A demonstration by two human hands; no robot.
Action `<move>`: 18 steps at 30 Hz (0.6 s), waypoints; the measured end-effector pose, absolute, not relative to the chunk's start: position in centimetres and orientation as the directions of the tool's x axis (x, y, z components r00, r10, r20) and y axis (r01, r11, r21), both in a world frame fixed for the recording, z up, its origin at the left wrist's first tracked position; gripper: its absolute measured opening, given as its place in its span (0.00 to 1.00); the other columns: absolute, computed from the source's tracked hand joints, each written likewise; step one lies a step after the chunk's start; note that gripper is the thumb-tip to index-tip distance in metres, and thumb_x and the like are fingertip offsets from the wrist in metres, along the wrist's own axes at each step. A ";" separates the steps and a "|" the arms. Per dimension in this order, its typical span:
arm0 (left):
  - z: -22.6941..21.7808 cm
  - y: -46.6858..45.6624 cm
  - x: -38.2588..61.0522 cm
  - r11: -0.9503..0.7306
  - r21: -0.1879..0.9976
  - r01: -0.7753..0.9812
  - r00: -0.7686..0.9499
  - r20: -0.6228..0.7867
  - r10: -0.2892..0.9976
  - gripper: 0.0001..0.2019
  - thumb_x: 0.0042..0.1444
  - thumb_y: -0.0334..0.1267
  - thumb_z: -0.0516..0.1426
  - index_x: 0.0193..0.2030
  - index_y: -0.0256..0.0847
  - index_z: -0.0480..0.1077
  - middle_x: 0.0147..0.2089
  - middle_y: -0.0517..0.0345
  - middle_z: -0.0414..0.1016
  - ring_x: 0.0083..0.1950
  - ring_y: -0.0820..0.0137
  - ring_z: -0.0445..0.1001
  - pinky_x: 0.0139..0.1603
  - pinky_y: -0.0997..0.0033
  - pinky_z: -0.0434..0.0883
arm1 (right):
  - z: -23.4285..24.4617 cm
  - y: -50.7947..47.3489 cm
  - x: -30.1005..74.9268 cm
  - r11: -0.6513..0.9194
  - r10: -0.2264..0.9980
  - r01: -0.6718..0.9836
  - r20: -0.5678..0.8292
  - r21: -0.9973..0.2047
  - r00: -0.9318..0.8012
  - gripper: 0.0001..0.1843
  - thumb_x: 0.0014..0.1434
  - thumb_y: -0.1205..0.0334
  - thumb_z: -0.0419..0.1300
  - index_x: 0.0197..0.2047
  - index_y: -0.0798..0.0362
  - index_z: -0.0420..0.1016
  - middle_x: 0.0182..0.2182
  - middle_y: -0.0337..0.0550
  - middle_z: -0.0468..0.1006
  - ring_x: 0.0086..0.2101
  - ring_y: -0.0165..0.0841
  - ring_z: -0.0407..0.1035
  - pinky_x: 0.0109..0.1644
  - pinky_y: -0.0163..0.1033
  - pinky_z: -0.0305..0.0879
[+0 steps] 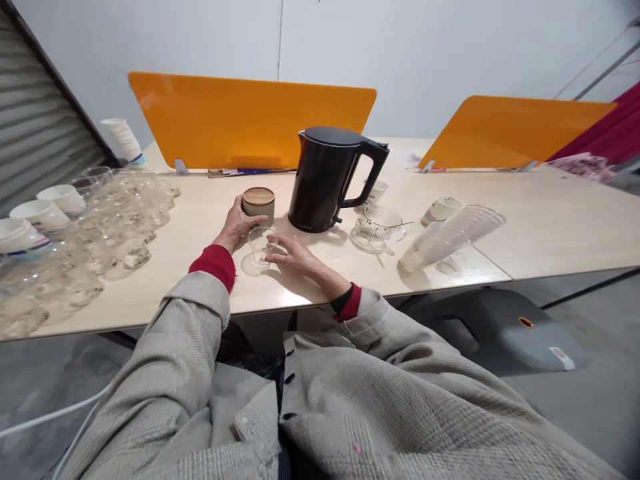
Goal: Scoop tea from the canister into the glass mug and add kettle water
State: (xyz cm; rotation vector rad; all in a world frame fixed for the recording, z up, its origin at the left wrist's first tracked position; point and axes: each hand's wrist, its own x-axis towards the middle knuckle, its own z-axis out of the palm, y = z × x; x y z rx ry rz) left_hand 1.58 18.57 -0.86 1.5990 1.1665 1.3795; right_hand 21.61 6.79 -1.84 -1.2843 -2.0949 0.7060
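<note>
My left hand is wrapped round a small grey canister with a wooden lid, standing on the table. Just in front of it is a clear cup, and the fingers of my right hand are closed on its right side. The cup's base is at or close to the tabletop; exact contact cannot be made out. Behind my right hand stands a black electric kettle, its handle turned right. To the kettle's right, a glass cup with dark bits inside rests on a clear saucer.
Many clear cups with dark bits crowd the table's left side, beside white paper cups. A paper cup stack leans behind them. On the right lie a paper cup and a clear cup stack. Orange dividers line the back.
</note>
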 end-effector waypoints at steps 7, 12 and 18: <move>-0.3 17.9 1.6 -0.348 0.922 0.172 0.033 0.348 0.937 0.48 0.37 0.39 0.79 0.68 0.41 0.70 0.64 0.44 0.82 0.68 0.49 0.78 0.72 0.46 0.77 | -0.9 6.1 23.7 0.420 0.904 0.609 0.247 -0.673 -0.349 0.48 0.65 0.49 0.76 0.81 0.57 0.65 0.77 0.61 0.70 0.76 0.55 0.64 0.83 0.66 0.54; -0.2 17.8 0.3 -0.283 0.959 0.025 0.146 0.276 0.950 0.57 0.38 0.40 0.77 0.77 0.44 0.62 0.75 0.38 0.74 0.74 0.47 0.75 0.73 0.43 0.76 | 0.2 6.4 29.1 0.322 0.879 0.603 0.467 -0.730 0.097 0.42 0.76 0.39 0.61 0.83 0.52 0.60 0.77 0.64 0.67 0.73 0.52 0.68 0.74 0.62 0.70; 0.6 18.5 -2.3 -0.269 0.963 0.024 -0.099 0.270 0.958 0.51 0.40 0.45 0.76 0.74 0.46 0.66 0.78 0.38 0.71 0.79 0.47 0.69 0.75 0.43 0.72 | 3.8 10.1 35.2 0.242 0.665 0.667 0.621 -0.705 0.415 0.42 0.78 0.38 0.50 0.85 0.50 0.50 0.79 0.63 0.58 0.78 0.54 0.57 0.76 0.70 0.64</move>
